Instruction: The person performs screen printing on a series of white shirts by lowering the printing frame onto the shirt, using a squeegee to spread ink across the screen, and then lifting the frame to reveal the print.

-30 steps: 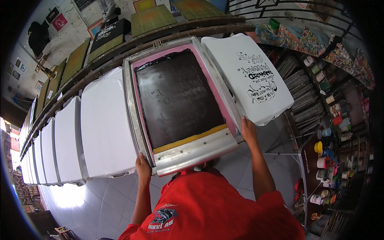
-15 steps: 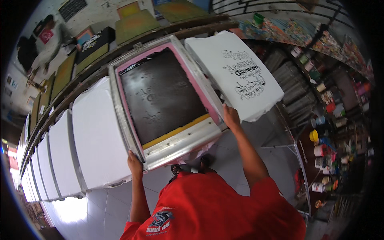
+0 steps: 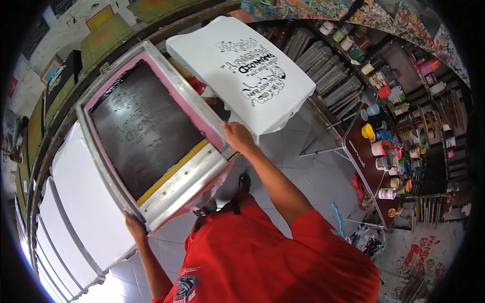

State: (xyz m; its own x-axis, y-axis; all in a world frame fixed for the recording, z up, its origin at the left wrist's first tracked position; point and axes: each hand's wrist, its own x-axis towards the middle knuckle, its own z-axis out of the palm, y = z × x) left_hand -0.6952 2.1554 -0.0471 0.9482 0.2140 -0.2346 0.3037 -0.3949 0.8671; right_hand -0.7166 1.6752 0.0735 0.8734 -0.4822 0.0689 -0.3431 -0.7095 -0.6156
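Right hand (image 3: 238, 138), framed screen (image 3: 143, 132) to left

Rectangular printing screen (image 3: 144, 126), silver metal frame (image 3: 186, 186), dark mesh (image 3: 136, 151) faintly lettered, pink margins (image 3: 186, 104), yellow strip (image 3: 173, 172) along near end, far end angled left, left of centre

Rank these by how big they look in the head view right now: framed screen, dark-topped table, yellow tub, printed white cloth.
1. Framed screen
2. Printed white cloth
3. Dark-topped table, partly covered
4. Yellow tub
Apparent size only.
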